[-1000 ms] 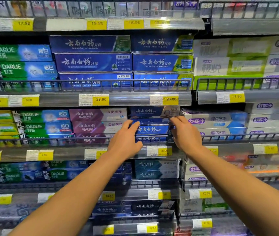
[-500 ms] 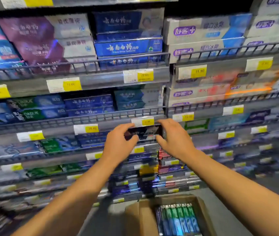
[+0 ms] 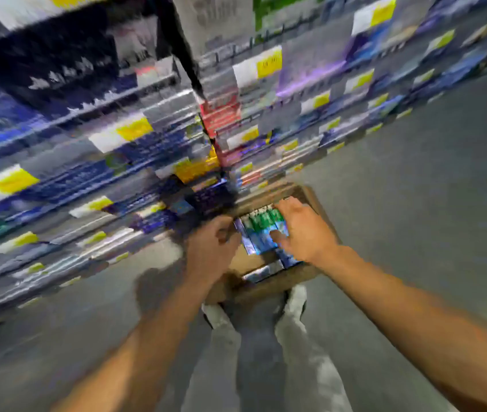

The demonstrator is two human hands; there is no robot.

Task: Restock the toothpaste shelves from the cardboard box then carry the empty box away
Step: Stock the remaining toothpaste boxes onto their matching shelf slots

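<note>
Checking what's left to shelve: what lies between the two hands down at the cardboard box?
In the head view, blue-and-green toothpaste cartons packed in the cardboard box lie between the left hand and the right hand, whose fingers rest on them.

Bare forearms; grey trousers [image 3: 221, 367]; white shoes [image 3: 217, 316]

Grey floor [image 3: 414, 203] runs beside blurred store racks with yellow price tags [image 3: 269, 62].

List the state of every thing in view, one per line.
Brown cardboard box: open, on the floor, still holding cartons.
Blue-green toothpaste cartons: packed side by side inside the box.
Left hand: curled at the cartons' edge; grip unclear.
Right hand: fingers spread on the cartons.
</note>
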